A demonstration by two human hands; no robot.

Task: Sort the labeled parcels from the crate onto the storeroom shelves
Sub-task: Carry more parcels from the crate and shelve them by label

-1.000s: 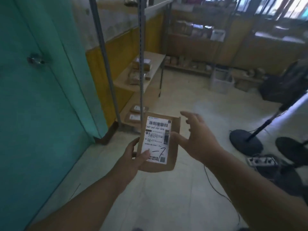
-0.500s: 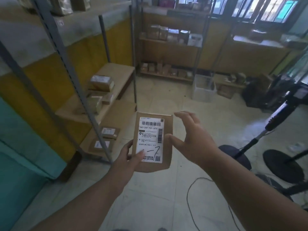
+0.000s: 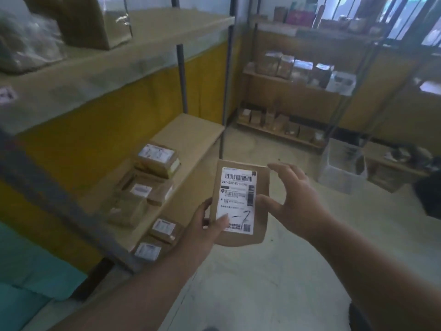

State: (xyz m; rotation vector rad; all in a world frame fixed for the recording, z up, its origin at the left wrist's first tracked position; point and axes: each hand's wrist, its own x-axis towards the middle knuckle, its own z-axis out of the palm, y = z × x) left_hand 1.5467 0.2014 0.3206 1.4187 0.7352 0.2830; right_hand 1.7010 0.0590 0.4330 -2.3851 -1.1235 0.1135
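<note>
Shelves point(image 3: 188, 132) at left; left hand point(image 3: 205, 232) pinches parcel point(image 3: 241, 204) by one edge, right hand point(image 3: 296, 201) spread, thumb touching: it may slip.

Dim indoor light, brightest from the far right windows point(image 3: 405, 15). Edges smear and bend; the left shelf post point(image 3: 59, 204) looks motion-blurred, perhaps.

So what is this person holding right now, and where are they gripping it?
A labeled brown parcel, gripped by the left hand at its lower left edge, thumb on the label. The right hand holds nothing.
</note>
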